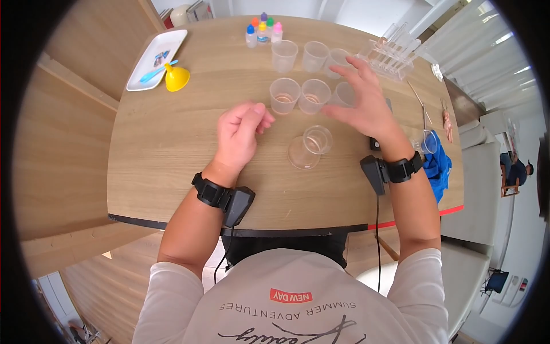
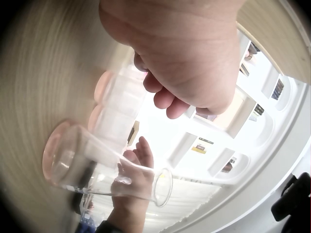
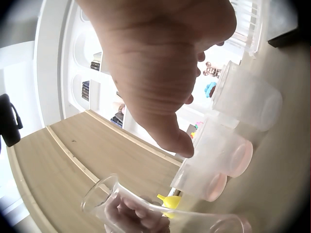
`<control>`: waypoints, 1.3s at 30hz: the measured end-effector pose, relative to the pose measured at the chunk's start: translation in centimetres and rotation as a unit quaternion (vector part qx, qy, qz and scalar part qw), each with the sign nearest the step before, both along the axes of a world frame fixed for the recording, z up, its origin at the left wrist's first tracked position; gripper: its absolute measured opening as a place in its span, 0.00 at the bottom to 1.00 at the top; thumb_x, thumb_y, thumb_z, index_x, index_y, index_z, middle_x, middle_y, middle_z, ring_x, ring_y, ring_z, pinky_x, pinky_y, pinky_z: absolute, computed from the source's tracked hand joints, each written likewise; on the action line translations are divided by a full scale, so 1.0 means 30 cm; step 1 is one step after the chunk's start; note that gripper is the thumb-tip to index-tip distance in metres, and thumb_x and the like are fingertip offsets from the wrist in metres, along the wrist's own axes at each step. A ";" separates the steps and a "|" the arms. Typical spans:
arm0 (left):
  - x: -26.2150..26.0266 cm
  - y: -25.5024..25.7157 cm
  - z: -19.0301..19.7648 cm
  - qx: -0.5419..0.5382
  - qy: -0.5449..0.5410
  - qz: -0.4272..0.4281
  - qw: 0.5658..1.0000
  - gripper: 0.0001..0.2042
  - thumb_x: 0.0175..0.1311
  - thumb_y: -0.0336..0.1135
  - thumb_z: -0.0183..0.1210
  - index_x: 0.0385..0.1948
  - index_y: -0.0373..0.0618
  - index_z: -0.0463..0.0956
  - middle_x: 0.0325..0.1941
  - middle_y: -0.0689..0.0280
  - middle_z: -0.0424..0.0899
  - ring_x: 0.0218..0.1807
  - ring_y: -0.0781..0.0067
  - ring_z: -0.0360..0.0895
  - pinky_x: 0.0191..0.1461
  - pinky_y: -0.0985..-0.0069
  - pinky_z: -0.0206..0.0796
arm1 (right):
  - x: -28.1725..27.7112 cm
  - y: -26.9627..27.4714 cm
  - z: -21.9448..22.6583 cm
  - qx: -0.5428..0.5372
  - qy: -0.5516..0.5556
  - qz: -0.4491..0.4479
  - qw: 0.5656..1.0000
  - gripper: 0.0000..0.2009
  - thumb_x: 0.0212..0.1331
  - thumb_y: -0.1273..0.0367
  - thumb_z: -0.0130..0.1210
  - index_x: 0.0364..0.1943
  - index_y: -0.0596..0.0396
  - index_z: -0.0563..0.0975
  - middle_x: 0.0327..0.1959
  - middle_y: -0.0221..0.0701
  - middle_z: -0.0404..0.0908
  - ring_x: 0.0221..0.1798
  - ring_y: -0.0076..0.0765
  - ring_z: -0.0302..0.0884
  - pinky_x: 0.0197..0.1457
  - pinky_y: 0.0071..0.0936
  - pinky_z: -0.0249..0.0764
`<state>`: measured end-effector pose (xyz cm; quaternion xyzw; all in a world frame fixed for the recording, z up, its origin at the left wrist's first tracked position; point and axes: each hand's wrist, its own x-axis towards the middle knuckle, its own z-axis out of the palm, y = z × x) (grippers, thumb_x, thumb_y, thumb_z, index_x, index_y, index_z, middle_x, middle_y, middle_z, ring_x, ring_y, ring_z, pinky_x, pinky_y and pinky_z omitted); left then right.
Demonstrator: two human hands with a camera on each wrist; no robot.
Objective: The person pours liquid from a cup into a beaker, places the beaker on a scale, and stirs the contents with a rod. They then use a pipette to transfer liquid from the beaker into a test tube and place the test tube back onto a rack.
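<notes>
A clear glass conical flask (image 1: 306, 153) stands upright on the wooden table, between and in front of both hands. Behind it, several translucent plastic cups (image 1: 285, 97) form two rows of three. My right hand (image 1: 366, 103) is raised at the right-hand cup of the front row (image 1: 345, 94), thumb and fingers spread wide with nothing held; it partly covers that cup. Left of the flask, my left hand (image 1: 239, 133) hovers with loosely curled fingers and holds nothing. From the left wrist, the flask (image 2: 99, 162) shows its narrow neck and a pinkish base.
Small dropper bottles with coloured caps (image 1: 263, 33) stand at the back. A white tray (image 1: 140, 73) and yellow funnel (image 1: 177, 78) lie at the left. To the right are a clear test tube rack (image 1: 392, 60), a thin rod (image 1: 417, 94) and a blue cloth (image 1: 438, 169).
</notes>
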<state>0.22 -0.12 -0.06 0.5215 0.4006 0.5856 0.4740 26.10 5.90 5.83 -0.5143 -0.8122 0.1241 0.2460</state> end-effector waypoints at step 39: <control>-0.005 0.002 0.007 -0.009 -0.026 0.002 1.000 0.15 0.72 0.36 0.54 0.25 0.38 0.81 0.25 0.68 0.80 0.29 0.81 0.72 0.33 0.81 0.64 | 0.019 -0.243 0.123 -0.124 0.277 0.097 0.948 0.29 0.44 0.77 0.66 0.57 0.54 0.72 0.49 0.28 0.75 0.55 0.26 0.73 0.61 0.29 0.70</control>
